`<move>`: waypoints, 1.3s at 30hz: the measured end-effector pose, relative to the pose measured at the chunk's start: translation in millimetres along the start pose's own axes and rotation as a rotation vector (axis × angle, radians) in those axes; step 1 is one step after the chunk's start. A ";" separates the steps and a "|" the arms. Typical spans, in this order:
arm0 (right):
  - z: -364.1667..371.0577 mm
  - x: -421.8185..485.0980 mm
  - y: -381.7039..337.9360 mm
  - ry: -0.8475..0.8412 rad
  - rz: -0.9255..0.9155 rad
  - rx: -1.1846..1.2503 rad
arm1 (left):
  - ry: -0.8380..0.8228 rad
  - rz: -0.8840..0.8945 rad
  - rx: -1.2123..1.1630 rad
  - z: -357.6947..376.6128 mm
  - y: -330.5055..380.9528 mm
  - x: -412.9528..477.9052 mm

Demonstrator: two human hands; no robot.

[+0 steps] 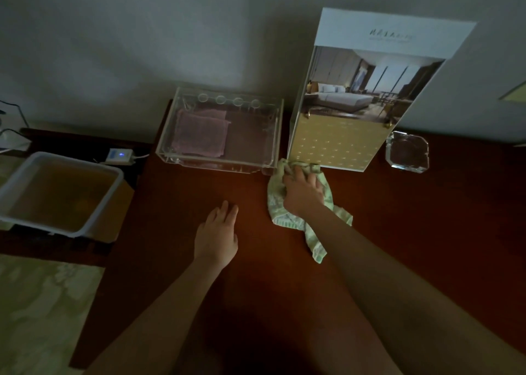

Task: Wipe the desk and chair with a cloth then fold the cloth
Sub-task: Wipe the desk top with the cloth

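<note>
A dark reddish-brown desk [412, 218] fills the middle of the head view. On it lies a crumpled light green patterned cloth [277, 208], just in front of the standing board. My right hand [303, 192] lies on top of the cloth with its fingers curled into the fabric, pressing it against the desk. A tail of the cloth trails back toward me under my forearm. My left hand [217, 236] rests flat on the bare desk to the left of the cloth, fingers straight, holding nothing. No chair is in view.
A clear acrylic tray [273, 135] holding a folded pinkish towel [199, 134] stands at the back against the wall. A tall printed board [341, 147] leans beside it. A glass ashtray [408, 152] sits farther right. A white tub [17, 181] of murky water stands left, off the desk.
</note>
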State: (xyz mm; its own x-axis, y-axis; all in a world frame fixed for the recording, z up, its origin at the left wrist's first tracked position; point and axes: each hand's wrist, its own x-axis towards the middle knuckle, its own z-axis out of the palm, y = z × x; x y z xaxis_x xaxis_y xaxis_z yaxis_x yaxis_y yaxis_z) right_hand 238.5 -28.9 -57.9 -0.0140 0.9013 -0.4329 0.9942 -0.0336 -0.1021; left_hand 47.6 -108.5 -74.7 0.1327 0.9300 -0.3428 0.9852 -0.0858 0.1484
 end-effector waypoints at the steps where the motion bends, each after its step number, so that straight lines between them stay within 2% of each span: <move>1: -1.0 -1.5 0.7 0.001 -0.004 -0.006 | -0.005 -0.005 0.002 -0.5 1.1 0.0; 10: 18.0 -45.3 1.9 0.018 0.033 0.003 | 0.009 -0.061 0.008 -7.9 16.1 3.1; 20: -4.0 11.5 -12.6 -0.017 0.111 0.080 | -0.033 -0.017 0.018 0.7 5.3 -2.0; 26: -2.5 -6.5 -6.0 -0.011 0.095 0.086 | -0.035 -0.065 0.009 3.5 11.1 -4.8; 34: 44.8 -79.9 22.3 0.075 0.071 0.053 | 0.006 -0.157 -0.015 2.9 25.3 -3.9; 39: 51.0 -86.6 48.0 0.035 -0.013 0.129 | 0.124 -0.096 -0.100 -3.7 34.3 6.3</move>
State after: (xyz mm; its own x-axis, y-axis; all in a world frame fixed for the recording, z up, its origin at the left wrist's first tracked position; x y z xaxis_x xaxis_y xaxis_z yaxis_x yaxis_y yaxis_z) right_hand 282.1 -130.5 -71.0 -0.0210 0.9165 -0.3995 0.9719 -0.0750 -0.2232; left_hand 81.8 -104.2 -68.3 0.0177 0.9696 -0.2442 0.9763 0.0360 0.2136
